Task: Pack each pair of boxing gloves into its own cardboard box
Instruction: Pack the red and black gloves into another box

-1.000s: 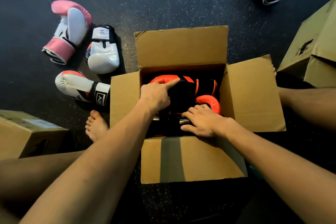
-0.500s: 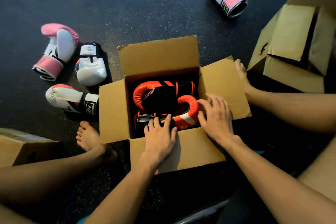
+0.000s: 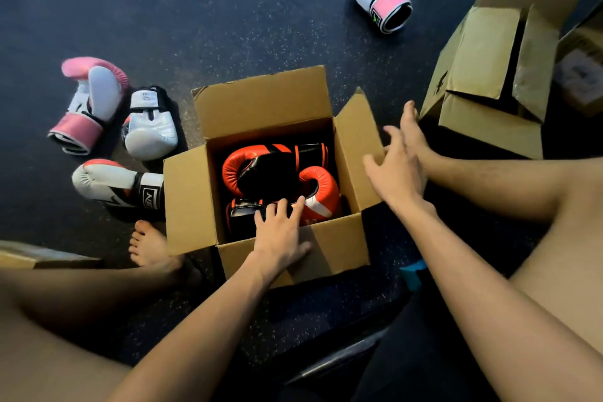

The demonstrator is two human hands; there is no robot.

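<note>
Two red gloves [image 3: 257, 170] in box [image 3: 191, 202], just beyond L hand [image 3: 280, 235], your fingers flat, released; R hand [image 3: 398, 173] splayed beside flap [image 3: 355, 153].

Red-and-black gloves [image 3: 261, 170] lie side by side inside the open-flapped cardboard box [image 3: 261, 101].
</note>
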